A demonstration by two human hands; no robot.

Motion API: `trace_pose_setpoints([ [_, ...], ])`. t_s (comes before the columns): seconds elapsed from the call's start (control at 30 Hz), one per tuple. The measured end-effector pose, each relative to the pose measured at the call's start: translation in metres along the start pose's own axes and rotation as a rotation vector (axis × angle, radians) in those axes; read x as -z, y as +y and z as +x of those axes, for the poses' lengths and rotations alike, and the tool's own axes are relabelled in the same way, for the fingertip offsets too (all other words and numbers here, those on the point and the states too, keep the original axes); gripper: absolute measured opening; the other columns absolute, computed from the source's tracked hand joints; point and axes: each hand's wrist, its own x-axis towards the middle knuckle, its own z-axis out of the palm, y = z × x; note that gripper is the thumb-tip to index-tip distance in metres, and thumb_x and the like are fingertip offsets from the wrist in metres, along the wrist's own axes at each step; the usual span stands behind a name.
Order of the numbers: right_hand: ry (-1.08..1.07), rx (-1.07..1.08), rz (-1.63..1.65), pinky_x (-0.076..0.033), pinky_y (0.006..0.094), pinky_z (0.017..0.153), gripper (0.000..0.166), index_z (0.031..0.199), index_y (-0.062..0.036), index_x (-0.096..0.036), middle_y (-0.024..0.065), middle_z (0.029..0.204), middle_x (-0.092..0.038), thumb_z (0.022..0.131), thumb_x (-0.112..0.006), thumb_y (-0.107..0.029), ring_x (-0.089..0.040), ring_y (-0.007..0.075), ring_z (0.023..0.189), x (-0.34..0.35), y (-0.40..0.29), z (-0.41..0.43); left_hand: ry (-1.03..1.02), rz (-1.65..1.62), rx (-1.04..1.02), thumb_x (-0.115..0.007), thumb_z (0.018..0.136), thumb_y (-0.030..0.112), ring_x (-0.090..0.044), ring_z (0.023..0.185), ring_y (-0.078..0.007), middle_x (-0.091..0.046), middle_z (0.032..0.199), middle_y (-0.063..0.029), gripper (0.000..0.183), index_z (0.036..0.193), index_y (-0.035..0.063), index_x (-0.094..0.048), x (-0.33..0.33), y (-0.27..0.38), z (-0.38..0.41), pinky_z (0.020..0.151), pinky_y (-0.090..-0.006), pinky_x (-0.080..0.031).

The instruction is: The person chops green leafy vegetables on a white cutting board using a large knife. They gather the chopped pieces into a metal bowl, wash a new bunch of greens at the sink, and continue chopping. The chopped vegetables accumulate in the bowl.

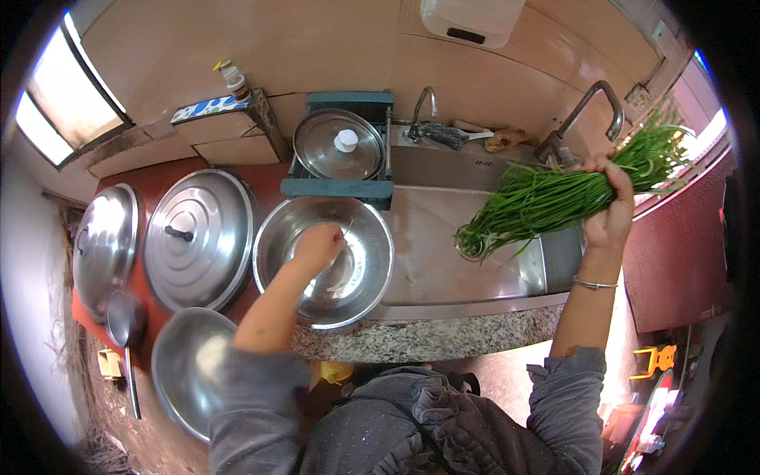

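Observation:
My right hand (611, 202) grips a big bunch of long green chive-like stalks (540, 199) around its middle and holds it over the right part of the steel sink (427, 237). The bunch's pale lower ends point left; the loose leafy tips spread past my wrist to the right. My left hand (320, 244) is above a wide stainless-steel basin (371, 279), its fingers closed. From its fingertips sticks a thin yellowish strand (350, 226), small and hard to make out. The basin spans the sink's left edge and the counter.
Behind the basin, a glass-lidded pan (309, 142) sits on a rack (338, 189). Two faucets (428, 98) (611, 113) rise behind the sink. Large metal lids (208, 237) (107, 249), a ladle (122, 320) and a metal bowl (190, 362) lie left. Granite edging (439, 338) runs along the front.

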Motion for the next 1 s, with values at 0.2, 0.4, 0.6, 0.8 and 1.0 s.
trace_pose_setpoints([
  [0.2, -0.069, -0.066, -0.162, -0.043, 0.0321, 0.078, 0.029, 0.095, 0.0003, -0.051, 0.0101, 0.083, -0.058, 0.067, -0.058, -0.003, -0.055, 0.0211, 0.08, -0.026, 0.036, -0.021, 0.292, -0.359, -0.46, -0.058, 0.079, 0.017, -0.05, 0.066, -0.0158, -0.053, 0.072, -0.0074, 0.015, 0.084, 0.0027, -0.061, 0.09, 0.116, -0.018, 0.058, -0.0264, -0.04],
  [0.4, -0.165, -0.063, -0.374, -0.043, 0.0279, 0.079, 0.033, 0.099, 0.0001, -0.054, 0.0074, 0.097, -0.058, 0.067, -0.064, -0.002, -0.055, 0.0145, 0.089, -0.082, 0.062, -0.039, 0.489, -0.648, -0.712, -0.058, 0.075, 0.003, -0.055, 0.07, -0.011, -0.059, 0.08, -0.0066, 0.015, 0.09, 0.0004, -0.057, 0.098, 0.201, -0.004, 0.061, -0.0209, -0.043],
  [0.6, -0.211, -0.064, -0.393, -0.045, 0.0252, 0.072, 0.032, 0.099, -0.0019, -0.054, 0.0035, 0.092, -0.059, 0.069, -0.067, -0.004, -0.055, 0.0115, 0.083, -0.094, 0.071, -0.048, 0.495, -0.544, -0.625, -0.058, 0.072, -0.002, -0.054, 0.063, -0.007, -0.059, 0.079, -0.006, 0.024, 0.096, 0.0025, -0.055, 0.105, 0.195, -0.021, 0.057, -0.0192, -0.042],
  [0.8, -0.024, -0.05, -0.631, -0.045, 0.0273, 0.071, 0.029, 0.094, 0.001, -0.054, 0.0061, 0.082, -0.058, 0.067, -0.063, -0.001, -0.056, 0.0154, 0.075, -0.062, 0.056, -0.037, 0.526, -0.415, -0.216, -0.062, 0.073, 0.013, -0.055, 0.085, -0.018, -0.053, 0.106, -0.0107, 0.041, 0.112, 0.0058, -0.049, 0.121, 0.111, -0.054, 0.068, -0.0283, -0.045],
  [1.0, 0.156, -0.004, -0.277, -0.046, 0.0296, 0.068, 0.026, 0.09, 0.002, -0.052, 0.0101, 0.077, -0.058, 0.066, -0.062, 0.002, -0.056, 0.0193, 0.07, 0.012, 0.021, -0.014, 0.178, 0.08, 0.584, -0.064, 0.072, 0.033, -0.056, 0.08, -0.0291, -0.058, 0.087, -0.0195, 0.047, 0.097, -0.0046, -0.053, 0.057, -0.04, -0.116, 0.072, -0.0367, -0.044],
])
